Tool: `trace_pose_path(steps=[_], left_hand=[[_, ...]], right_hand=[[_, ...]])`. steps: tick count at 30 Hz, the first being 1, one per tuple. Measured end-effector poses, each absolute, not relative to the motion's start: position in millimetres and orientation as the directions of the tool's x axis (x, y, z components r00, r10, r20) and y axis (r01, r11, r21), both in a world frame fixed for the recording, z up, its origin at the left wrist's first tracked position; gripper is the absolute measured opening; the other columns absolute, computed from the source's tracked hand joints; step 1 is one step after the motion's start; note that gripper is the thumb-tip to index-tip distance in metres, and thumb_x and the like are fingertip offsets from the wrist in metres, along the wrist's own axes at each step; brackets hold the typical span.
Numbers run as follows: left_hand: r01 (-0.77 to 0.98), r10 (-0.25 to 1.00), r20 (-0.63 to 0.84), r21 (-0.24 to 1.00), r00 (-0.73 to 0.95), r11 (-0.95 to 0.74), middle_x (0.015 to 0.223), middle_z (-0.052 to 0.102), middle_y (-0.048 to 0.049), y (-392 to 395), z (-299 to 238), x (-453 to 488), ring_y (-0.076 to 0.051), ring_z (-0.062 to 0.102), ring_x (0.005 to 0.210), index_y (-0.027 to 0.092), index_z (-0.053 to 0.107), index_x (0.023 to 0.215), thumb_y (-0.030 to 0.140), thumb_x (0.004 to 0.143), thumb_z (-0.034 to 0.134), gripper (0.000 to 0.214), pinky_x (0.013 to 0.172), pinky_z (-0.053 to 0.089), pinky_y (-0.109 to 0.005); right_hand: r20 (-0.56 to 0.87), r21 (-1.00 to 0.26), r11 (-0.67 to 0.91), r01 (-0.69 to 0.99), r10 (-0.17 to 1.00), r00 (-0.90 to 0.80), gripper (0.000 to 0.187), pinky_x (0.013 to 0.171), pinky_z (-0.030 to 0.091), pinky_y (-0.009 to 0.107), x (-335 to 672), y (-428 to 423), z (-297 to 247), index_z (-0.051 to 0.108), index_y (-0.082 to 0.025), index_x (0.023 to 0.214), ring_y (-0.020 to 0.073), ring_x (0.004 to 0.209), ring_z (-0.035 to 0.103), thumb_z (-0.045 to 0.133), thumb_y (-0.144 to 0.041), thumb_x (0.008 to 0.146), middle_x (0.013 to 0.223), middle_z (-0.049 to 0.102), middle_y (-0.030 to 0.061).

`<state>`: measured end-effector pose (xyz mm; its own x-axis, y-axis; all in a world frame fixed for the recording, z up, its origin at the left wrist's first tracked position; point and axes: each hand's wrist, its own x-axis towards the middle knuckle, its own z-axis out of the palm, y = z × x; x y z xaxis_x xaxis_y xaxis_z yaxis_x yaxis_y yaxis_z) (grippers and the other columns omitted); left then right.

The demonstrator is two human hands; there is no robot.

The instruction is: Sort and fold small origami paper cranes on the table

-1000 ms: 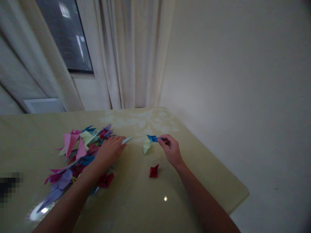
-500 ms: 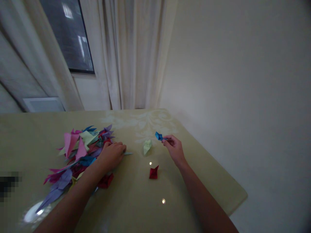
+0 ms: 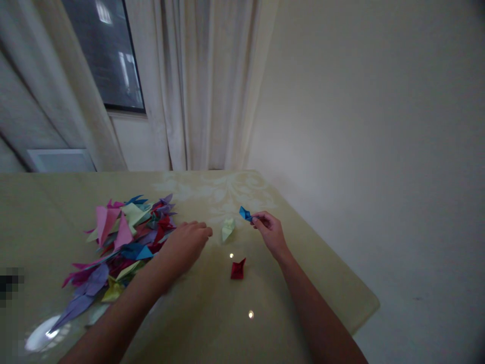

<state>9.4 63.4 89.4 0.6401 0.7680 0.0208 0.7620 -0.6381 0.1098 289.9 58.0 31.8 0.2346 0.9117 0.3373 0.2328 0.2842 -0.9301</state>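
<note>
Between the thumb and fingers of my right hand, a small blue origami piece is pinched above the table. My left hand hangs over the table beside a pile of colourful folded paper pieces. Its fingers curl downward, and the back of the hand hides whatever may be in them. Between my hands lies a pale green origami piece. Nearer to me, a red origami piece rests alone on the table.
The glossy beige table has a rounded right corner, with a plain wall beyond it. Curtains and a dark window stand behind. Light reflections shine on the tabletop.
My left hand has moved right, away from the paper pile toward the pale green piece. The pale tip that stuck out by its fingers no longer shows. My right hand still holds the blue origami.
</note>
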Motion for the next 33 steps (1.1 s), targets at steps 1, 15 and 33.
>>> trace_pose_path(steps=[1,15,33], left_hand=[[0.716,0.729,0.033,0.161,0.684,-0.679,0.111,0.077,-0.0119,53.7,91.6,20.2,-0.028,0.071,0.108,0.021,0.075,0.11,0.013,0.1,0.048,0.03,0.096,0.05,-0.042],[0.615,0.593,-0.163,0.23,0.788,-0.754,0.103,0.077,-0.0116,26.8,90.9,48.3,-0.03,0.074,0.097,0.019,0.077,0.096,0.008,0.093,0.049,0.03,0.085,0.054,-0.041],[0.7,0.751,-0.079,0.438,0.655,-0.564,0.112,0.076,-0.0095,69.3,76.2,9.0,-0.024,0.071,0.105,0.021,0.068,0.109,0.019,0.094,0.053,0.022,0.09,0.052,-0.033]], right_hand=[[0.339,-0.929,0.285,0.235,0.911,0.234,0.027,0.071,0.056,0.032,290.7,58.5,31.3,0.076,-0.019,0.091,0.0203,0.074,0.071,0.079,-0.044,0.082,0.079,0.076,0.0053],[0.233,-0.945,0.234,0.23,0.972,-0.033,0.027,0.068,0.053,0.029,295.7,49.2,40.9,0.083,-0.02,0.092,0.0171,0.071,0.069,0.087,-0.043,0.079,0.078,0.078,0.0039],[-0.049,-0.942,0.069,0.327,0.94,-0.339,0.038,0.074,0.054,0.03,321.5,43.0,43.3,0.081,-0.017,0.087,0.0168,0.073,0.07,0.092,-0.052,0.074,0.08,0.078,0.004]])
